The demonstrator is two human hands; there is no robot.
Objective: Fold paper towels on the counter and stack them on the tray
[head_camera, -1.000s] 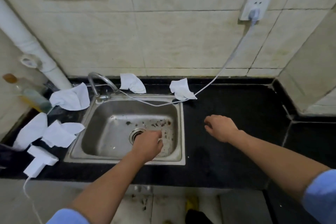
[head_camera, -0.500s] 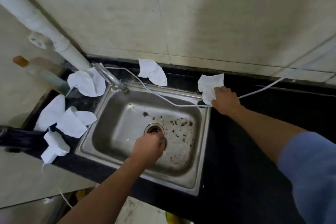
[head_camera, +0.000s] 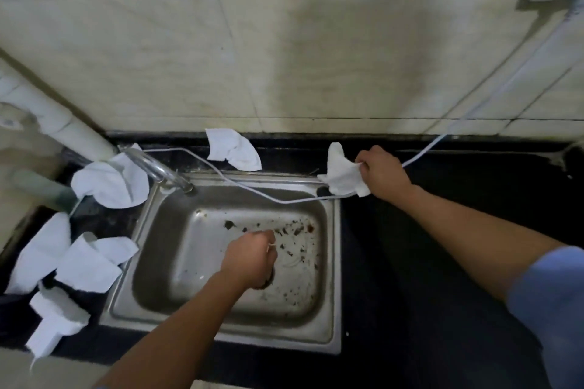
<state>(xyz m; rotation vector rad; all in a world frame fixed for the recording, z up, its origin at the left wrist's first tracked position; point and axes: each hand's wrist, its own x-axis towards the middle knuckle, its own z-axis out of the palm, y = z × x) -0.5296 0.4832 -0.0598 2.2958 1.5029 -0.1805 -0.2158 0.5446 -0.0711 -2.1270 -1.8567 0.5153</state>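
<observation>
My right hand pinches a crumpled white paper towel at the back right corner of the steel sink and holds it slightly raised. My left hand hangs over the sink basin as a closed fist, with a small pale bit showing at the fingers. Another loose towel lies behind the sink against the wall. One towel is draped by the tap. Several more towels lie piled on the counter left of the sink. No tray is in view.
A white cable runs from the wall on the right across the back of the sink, passing under the held towel. A white pipe and a bottle stand at the far left. Black counter stretches right of the sink.
My right hand reached from the open counter to the towel at the sink's back corner, closed on it and lifted it a little. My left fist stayed over the basin.
</observation>
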